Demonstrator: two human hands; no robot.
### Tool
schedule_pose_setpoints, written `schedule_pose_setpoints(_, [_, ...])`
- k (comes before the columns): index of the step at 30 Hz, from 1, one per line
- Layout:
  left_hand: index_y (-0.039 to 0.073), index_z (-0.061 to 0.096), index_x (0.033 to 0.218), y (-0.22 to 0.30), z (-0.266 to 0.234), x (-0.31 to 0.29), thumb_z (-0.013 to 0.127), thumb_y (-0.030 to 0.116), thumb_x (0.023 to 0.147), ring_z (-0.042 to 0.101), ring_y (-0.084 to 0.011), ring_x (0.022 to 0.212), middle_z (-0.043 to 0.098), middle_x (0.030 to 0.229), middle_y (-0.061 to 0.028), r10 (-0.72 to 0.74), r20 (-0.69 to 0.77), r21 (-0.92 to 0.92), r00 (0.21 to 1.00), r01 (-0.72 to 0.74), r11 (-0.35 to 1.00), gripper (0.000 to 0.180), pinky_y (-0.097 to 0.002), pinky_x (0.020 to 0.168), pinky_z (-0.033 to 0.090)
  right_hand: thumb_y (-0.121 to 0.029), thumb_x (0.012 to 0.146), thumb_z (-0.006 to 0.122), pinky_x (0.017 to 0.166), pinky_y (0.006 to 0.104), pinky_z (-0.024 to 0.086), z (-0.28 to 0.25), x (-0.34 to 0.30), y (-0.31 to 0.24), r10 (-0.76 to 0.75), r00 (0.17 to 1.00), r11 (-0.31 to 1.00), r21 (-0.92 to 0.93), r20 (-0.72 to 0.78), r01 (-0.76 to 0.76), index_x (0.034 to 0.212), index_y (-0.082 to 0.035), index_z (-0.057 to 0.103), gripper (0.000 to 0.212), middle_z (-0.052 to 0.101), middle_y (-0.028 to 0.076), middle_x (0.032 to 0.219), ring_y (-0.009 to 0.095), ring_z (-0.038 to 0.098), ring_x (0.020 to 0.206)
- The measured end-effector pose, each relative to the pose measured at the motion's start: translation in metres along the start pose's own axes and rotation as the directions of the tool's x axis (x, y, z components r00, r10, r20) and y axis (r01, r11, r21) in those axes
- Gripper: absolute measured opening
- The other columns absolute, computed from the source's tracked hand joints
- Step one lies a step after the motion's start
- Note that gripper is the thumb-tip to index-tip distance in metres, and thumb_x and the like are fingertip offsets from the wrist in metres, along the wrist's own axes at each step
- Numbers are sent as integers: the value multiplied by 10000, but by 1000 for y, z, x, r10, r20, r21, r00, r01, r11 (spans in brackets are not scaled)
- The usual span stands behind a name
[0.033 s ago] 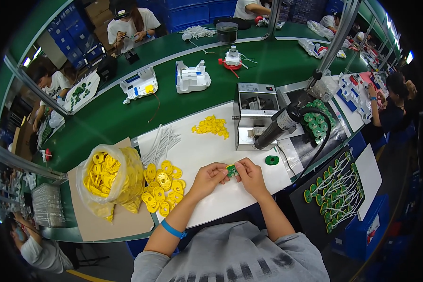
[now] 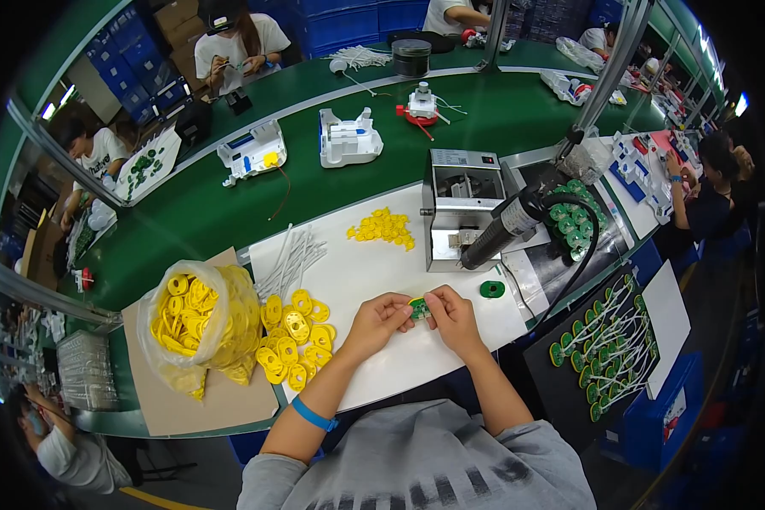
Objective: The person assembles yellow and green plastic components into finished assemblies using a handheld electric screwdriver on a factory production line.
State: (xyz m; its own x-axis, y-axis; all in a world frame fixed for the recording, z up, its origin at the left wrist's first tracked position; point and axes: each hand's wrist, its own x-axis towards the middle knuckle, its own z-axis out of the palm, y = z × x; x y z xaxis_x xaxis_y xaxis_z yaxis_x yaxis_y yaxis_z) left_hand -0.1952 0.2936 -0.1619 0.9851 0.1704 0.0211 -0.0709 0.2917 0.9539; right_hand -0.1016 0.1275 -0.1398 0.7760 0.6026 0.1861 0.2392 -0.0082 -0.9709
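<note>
Between both hands I hold a small green circuit board (image 2: 419, 310), with a bit of yellow showing at its upper left edge. My left hand (image 2: 383, 321) pinches its left side between thumb and fingers. On the other side, my right hand (image 2: 452, 320) grips it the same way, thumb on top. Just right of my right hand lies a green oval part (image 2: 491, 290) with a dark centre. Flat yellow oval pieces (image 2: 297, 326) are heaped left of my left hand. Farther off, a pile of small yellow parts (image 2: 381, 229) rests on the white sheet (image 2: 353, 270).
An open plastic bag of yellow pieces (image 2: 191, 316) stands at left, near white cables (image 2: 291, 259). Ahead right is a metal machine (image 2: 465, 208) beside a black cylindrical tool (image 2: 501, 231). Wired green boards (image 2: 604, 348) lie at right. White housings (image 2: 349, 138) stand across the bench; co-workers sit around.
</note>
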Motion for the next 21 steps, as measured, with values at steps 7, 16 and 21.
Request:
schedule_pose_setpoints(7, [-35, 619, 1103, -4, 2, -2, 617, 49, 996, 619, -102, 753, 657, 902, -53, 23, -63, 55, 998, -20, 998, 136, -238, 694, 517, -119, 1021, 595, 491, 229, 370, 3, -1, 4, -36, 999, 999, 13, 26, 36, 980, 28, 620, 154, 584, 16, 637, 51, 493, 549])
schedule_pose_setpoints(16, [9, 634, 1208, 18, 33, -12, 777, 50, 857, 685, -240, 915, 689, 1000, -109, 631, 36, 642, 775, -502, 580, 381, -292, 791, 579, -148, 1019, 607, 521, 253, 470, 3, -4, 1, -9, 1000, 999, 35, -7, 9, 1015, 27, 635, 177, 660, 76, 665, 91, 608, 572])
schedule_pose_setpoints(21, [23, 700, 1116, 7, 23, -15, 839, 70, 772, 655, -285, 1057, 674, 1147, -148, 538, -2, 667, 843, -400, 628, 375, -353, 846, 564, -117, 942, 676, 554, 320, 528, -17, -2, -47, -458, 882, 669, -613, 107, 421, 903, 25, 698, 149, 711, 162, 742, 230, 732, 640])
